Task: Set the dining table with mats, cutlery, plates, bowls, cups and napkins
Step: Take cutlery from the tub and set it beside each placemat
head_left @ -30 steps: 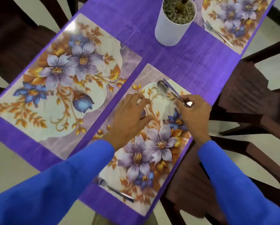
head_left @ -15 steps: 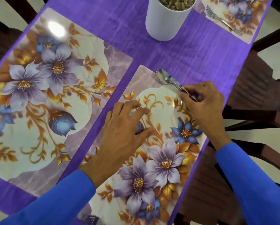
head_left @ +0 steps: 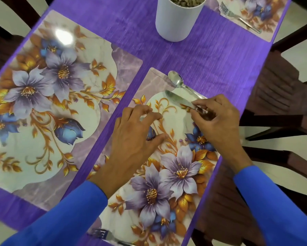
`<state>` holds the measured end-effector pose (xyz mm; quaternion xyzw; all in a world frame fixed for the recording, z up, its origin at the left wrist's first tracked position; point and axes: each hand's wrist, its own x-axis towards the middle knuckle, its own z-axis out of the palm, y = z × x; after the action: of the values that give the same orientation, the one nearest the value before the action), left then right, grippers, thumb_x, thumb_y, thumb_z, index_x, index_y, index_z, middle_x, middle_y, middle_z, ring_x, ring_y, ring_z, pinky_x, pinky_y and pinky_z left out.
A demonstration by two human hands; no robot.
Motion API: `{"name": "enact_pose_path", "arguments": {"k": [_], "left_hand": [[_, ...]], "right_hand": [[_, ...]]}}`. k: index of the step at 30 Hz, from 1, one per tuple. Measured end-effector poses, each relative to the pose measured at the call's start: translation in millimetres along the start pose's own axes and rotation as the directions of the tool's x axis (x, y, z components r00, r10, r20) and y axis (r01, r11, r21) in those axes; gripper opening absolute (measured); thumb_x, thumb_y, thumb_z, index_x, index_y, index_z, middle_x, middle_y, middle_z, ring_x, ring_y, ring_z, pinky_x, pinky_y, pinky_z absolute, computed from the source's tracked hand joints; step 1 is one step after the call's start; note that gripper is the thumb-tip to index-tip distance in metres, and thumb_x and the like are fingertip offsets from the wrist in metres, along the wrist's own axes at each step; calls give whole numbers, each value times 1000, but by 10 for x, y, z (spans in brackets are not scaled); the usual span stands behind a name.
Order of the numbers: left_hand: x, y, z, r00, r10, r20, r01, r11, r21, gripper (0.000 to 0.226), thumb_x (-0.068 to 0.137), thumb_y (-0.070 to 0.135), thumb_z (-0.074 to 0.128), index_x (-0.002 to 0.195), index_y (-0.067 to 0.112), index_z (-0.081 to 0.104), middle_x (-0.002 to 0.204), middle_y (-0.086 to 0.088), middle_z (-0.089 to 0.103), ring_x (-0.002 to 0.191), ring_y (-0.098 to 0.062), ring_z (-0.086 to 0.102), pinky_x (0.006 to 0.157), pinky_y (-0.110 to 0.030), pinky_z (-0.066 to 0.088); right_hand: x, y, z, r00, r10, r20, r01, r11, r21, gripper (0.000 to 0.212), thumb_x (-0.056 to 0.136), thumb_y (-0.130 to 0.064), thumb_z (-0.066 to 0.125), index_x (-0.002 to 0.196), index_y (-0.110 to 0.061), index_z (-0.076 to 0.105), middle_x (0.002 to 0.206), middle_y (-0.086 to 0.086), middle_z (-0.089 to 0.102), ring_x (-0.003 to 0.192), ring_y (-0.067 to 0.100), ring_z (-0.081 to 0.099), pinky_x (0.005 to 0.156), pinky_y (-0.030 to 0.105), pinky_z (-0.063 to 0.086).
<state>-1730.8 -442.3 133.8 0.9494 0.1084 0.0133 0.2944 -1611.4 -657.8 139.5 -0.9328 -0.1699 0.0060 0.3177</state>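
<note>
The purple table [head_left: 211, 55] held flowery mats, with dark chairs [head_left: 277, 82] around it. The right hand [head_left: 218, 125] pinched a knife [head_left: 180, 101] on the near mat [head_left: 167, 174], beside a spoon [head_left: 175, 80]. The left hand [head_left: 136, 135] rested on that mat, fingers loose. A white cup [head_left: 177, 20] and a fork [head_left: 111, 237] were cut off.

No legible text anywhere (only floral prints)

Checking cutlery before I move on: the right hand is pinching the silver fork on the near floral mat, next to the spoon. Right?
Not quite. The head view shows the right hand pinching a silver table knife, not a fork. It lies on the near floral place mat, beside the silver spoon, as you said.
</note>
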Motion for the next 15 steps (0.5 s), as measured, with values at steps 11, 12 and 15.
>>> {"name": "enact_pose_path", "arguments": {"k": [11, 12, 15], "left_hand": [[3, 11, 11, 1000, 13, 11, -13, 1000, 2, 53, 81, 64, 77, 125, 34, 70, 135, 6, 59, 124, -25, 49, 91, -45, 45], [2, 10, 12, 1000, 16, 11, -16, 1000, 3, 53, 81, 64, 77, 125, 34, 70, 135, 6, 59, 124, -25, 49, 90, -46, 46], [1, 21, 19, 1000, 16, 16, -16, 1000, 13, 54, 81, 65, 77, 125, 34, 70, 134, 5, 59, 124, -26, 49, 91, -46, 46]], "right_hand": [[-134, 314, -307, 999, 33, 2, -32, 993, -116, 25, 86, -32, 85, 107, -19, 80, 99, -3, 67, 99, 16, 59, 86, 8, 37], [-191, 361, -356, 998, 58, -4, -58, 992, -112, 25, 87, -31, 85, 107, -18, 81, 100, -2, 68, 99, 16, 60, 85, 7, 36], [-326, 428, -460, 993, 116, -22, -117, 991, -64, 22, 91, -29, 81, 108, -16, 81, 100, 0, 70, 91, 10, 62, 79, 5, 39]]}}
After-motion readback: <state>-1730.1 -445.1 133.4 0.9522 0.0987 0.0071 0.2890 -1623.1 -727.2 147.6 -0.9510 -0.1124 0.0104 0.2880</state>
